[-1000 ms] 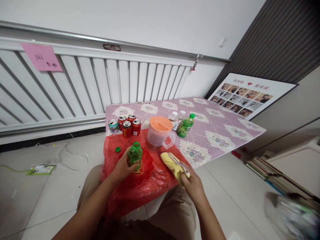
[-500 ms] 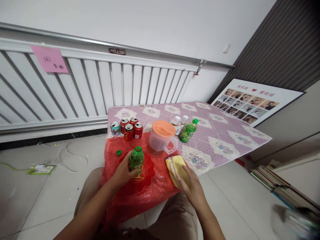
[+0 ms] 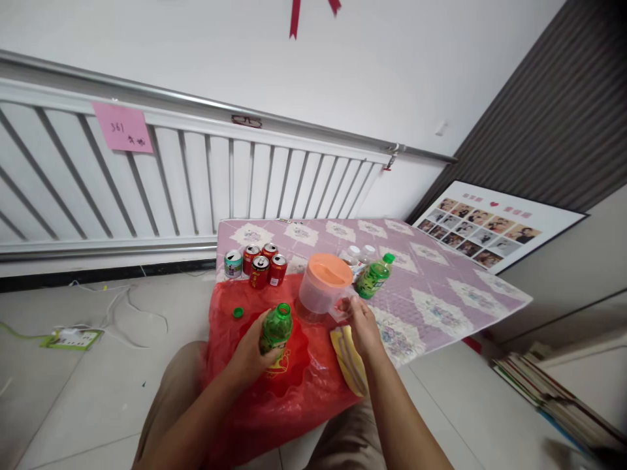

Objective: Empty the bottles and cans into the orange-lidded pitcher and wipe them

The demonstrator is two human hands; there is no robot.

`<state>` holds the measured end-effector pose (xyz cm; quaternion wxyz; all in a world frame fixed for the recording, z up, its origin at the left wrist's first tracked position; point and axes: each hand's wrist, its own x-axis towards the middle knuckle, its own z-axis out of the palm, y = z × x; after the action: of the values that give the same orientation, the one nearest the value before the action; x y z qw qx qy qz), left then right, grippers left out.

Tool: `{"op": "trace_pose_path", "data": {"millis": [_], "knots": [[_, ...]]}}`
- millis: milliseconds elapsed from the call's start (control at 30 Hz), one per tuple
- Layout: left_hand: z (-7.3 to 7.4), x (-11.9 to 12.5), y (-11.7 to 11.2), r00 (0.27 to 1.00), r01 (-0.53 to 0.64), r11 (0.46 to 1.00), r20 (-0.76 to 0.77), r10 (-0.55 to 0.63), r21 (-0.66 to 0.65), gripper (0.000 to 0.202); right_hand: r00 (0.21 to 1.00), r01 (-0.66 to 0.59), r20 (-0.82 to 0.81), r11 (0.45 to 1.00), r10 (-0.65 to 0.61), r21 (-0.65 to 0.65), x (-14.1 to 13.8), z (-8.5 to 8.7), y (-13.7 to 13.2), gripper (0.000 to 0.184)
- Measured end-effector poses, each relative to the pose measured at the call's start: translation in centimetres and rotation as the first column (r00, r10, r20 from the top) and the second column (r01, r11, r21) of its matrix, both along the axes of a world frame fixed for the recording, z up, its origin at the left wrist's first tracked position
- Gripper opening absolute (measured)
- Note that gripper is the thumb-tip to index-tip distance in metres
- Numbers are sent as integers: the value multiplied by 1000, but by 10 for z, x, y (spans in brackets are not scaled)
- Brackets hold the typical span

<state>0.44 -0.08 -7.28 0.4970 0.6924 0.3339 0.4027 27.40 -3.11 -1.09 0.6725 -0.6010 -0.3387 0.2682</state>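
Your left hand (image 3: pixel 252 352) wraps its fingers round the open green bottle (image 3: pixel 277 325) on the red bag (image 3: pixel 304 385) by the table's (image 3: pixel 441 307) 6 o'clock edge, your right hand (image 3: pixel 361 324) curls its fingers on the jug (image 3: pixel 323 287) handle, with bare room at 3 o'clock.

Five cans (image 3: pixel 259 264), two green bottles (image 3: pixel 275 326), one pitcher (image 3: pixel 323 287), one cloth (image 3: pixel 350 356).

Right half of the desk (image 3: pixel 441 287), past the capped green bottle (image 3: pixel 372 277), is bare, so approach from the right is clear. The back strip along the radiator (image 3: pixel 196 183) is open too.

Centre is crowded: pitcher (image 3: pixel 323 287), small clear bottles (image 3: pixel 360 254) just behind it, capped green bottle beside it.

Cans (image 3: pixel 262 264) block the back-left corner, with a narrow gap between them and the pitcher.

Near edge is taken by the open green bottle (image 3: pixel 275 326) in the left hand (image 3: pixel 255 352), the yellow cloth (image 3: pixel 350 359), and the right hand (image 3: pixel 362 326) at the pitcher handle.
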Motion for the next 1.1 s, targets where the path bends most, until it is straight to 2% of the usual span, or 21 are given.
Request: {"op": "trace_pose_path", "data": {"millis": [233,433,667,833,967,1100], "knots": [[-11,3,2,1000,-27,999,15,26,45,76,992,86,-92,995,-80,53,-18,9,22,53],[-16,4,0,998,-56,998,38,55,27,78,992,102,-82,994,-98,42,-11,35,27,54],[-11,4,-1,997,-63,997,38,62,32,78,999,40,26,998,-41,42,14,82,12,55],[-8,4,-1,998,-63,997,32,62,34,77,996,13,83,1000,-15,27,20,112,-3,57],[-6,3,-1,998,-66,997,9,66,51,78,986,-8,167,1000,11,-20,21,127,-14,57],[-5,3,-2,996,-91,993,15,90,78,77,963,2,268,998,14,-60,20,135,-25,55]]}}
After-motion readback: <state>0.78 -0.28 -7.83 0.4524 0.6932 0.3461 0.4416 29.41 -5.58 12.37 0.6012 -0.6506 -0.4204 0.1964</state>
